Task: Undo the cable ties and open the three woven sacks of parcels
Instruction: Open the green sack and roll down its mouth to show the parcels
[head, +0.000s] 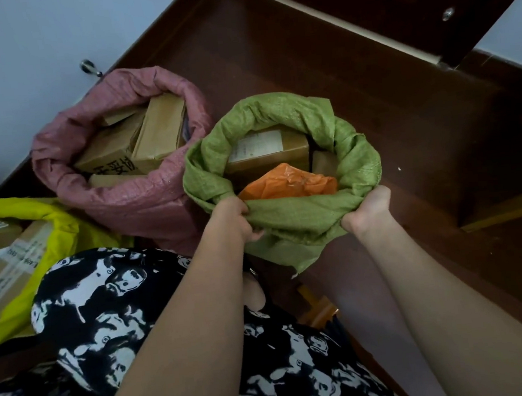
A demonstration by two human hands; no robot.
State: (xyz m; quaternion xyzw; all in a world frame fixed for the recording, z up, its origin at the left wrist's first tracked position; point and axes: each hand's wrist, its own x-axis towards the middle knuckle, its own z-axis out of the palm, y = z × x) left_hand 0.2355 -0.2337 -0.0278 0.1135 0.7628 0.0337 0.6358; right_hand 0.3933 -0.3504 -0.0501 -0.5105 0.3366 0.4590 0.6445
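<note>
A green woven sack (299,223) stands open in the middle, its rim rolled down. Inside lie a brown box with a white label (265,153) and an orange plastic parcel (286,183). My left hand (236,219) grips the near left rim of the green sack, and my right hand (366,209) grips the near right rim. Behind it to the left, a pink woven sack (146,201) is open with several brown boxes (141,142) showing. A yellow sack (63,227) at the far left is open too, holding labelled boxes (7,270). No cable tie is visible.
The sacks stand on a dark brown wooden floor (372,109). A pale wall (20,61) rises behind the pink sack, with a metal door stop (90,69) on it. A dark door or panel (394,6) stands at the top right. My patterned black-and-white garment (106,322) fills the lower left.
</note>
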